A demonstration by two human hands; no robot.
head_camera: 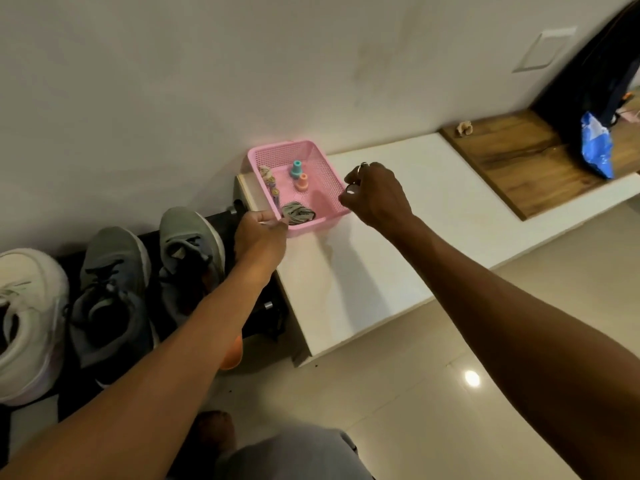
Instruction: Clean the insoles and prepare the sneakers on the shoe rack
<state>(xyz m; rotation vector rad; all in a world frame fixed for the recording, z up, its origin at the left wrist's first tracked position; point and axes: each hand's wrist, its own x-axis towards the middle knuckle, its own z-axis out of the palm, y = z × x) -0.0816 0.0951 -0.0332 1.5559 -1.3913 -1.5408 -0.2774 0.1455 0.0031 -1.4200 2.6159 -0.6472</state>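
left hand fingers pinch the near rim of the pink basket; right hand fingers curled at its right rim, grasp undetermined. grey sneakers left of basket. recommend: steady basket, lift striped cloth clear.

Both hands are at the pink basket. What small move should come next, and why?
Probably draw the striped cloth out with the left hand: it is at the cloth, in the near corner of the pink basket, and the right hand at the right rim could steady the basket.
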